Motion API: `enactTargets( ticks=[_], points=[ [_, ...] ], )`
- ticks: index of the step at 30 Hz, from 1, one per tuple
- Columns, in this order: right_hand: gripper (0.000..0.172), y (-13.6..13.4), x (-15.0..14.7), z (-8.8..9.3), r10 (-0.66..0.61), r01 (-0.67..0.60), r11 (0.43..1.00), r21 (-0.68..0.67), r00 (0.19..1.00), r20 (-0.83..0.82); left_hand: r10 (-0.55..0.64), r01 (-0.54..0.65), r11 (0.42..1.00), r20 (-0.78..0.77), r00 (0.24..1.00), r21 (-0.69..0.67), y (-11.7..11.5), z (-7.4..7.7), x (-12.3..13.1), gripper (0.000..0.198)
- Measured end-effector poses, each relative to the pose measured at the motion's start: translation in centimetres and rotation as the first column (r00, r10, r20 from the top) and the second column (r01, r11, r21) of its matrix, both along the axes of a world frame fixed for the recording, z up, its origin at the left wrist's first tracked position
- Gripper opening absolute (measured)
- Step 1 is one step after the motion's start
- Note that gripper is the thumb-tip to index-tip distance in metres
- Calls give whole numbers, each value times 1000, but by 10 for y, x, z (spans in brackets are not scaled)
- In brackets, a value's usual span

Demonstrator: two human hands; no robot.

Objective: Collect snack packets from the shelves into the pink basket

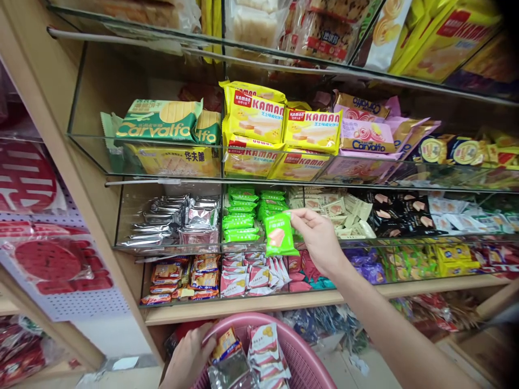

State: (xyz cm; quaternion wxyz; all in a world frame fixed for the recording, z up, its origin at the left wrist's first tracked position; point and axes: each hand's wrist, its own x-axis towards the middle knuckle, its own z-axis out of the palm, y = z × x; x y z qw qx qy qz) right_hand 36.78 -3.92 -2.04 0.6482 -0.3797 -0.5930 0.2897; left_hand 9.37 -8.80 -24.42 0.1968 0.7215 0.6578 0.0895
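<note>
My right hand (pixel 320 240) pinches the upper right corner of a small green snack packet (pixel 279 233) with a pink wafer pictured on it. The packet hangs upright in front of the glass-fronted shelf, before stacks of matching green packets (pixel 240 221). Below, the fingers of my left hand (pixel 188 354) curl over the left rim of a pink plastic basket (pixel 302 341). Inside the basket lie several white-and-pink packets (pixel 264 356), a dark silvery packet (pixel 231 371) and an orange-and-blue packet (pixel 225 344).
Glass dividers split the shelves into compartments. Yellow wafer packs (pixel 255 116) and green Carvalfo packs (pixel 158 121) fill the shelf above. Silver packets (pixel 162 216) lie left of the green ones, black packets (pixel 399 210) to the right. A wooden ledge (pixel 194 312) runs beneath.
</note>
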Motion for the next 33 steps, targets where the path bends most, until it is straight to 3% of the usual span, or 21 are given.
enactTargets(
  ticks=[5,8,12,16,18,20,22,23,27,30,33],
  points=[
    [21,-47,-2,-33,101,-88,990,-108,987,122,-48,45,999,120,992,26,0,6,0,39],
    [19,-72,-8,-68,172,-142,969,-200,974,145,-42,35,998,163,986,43,3,7,-1,39],
    [24,-93,-21,-120,177,-149,937,-316,982,61,-20,8,998,181,983,67,6,7,-7,39],
    [29,-103,-34,-155,158,-130,900,-416,987,33,-20,-9,989,197,980,146,-11,27,-13,50],
    [30,-107,-39,-163,177,-153,881,-448,984,12,-111,53,972,247,963,227,-30,46,-11,54],
    [30,-111,-46,-169,217,-196,865,-463,976,-9,-280,192,932,274,920,308,-53,65,-6,69],
    [30,-115,-53,-173,258,-244,848,-470,965,-35,-410,311,886,268,872,344,-73,78,1,88],
    [30,-117,-57,-175,274,-263,842,-471,961,-47,-440,352,876,250,863,329,-80,80,4,86],
    [29,-126,-68,-178,310,-297,830,-472,949,-53,-507,455,854,209,836,252,-95,65,9,83],
    [27,-132,-71,-176,335,-333,810,-482,938,-84,-434,376,891,231,871,254,-105,51,11,85],
    [26,-138,-73,-172,355,-375,777,-506,924,-140,-396,334,907,253,883,255,-117,53,13,87]
  ],
)
